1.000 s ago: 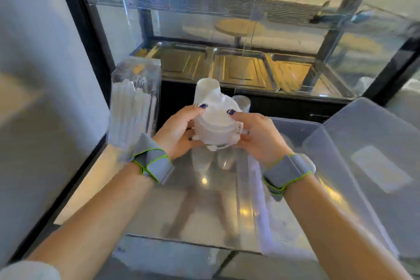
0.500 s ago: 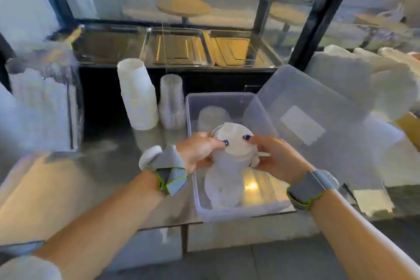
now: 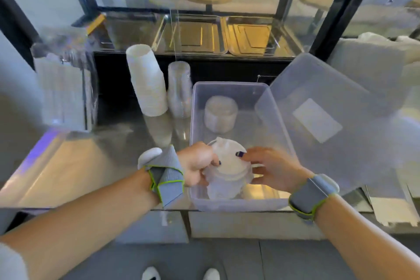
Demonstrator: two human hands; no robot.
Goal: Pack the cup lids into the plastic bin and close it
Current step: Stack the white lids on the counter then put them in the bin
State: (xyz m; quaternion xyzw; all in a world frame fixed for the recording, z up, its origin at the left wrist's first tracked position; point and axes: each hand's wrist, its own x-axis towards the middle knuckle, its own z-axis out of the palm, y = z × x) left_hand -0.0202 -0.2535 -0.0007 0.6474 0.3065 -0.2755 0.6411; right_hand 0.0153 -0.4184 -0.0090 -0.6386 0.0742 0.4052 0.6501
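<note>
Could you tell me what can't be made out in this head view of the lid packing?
- Lid count in the held lid stack: the left hand and right hand cover its sides.
- The bin lid's label: blurred, unreadable.
- Contents of the clear container at left: motion blur.

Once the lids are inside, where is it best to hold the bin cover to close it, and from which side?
The bin cover leans tilted at the right of the plastic bin, its lower corner over the bin's right wall. Probably best to grip its two long edges, one hand on each, coming from the front. It is wide, flat and thin, so one hand on a corner would likely let it twist.
</note>
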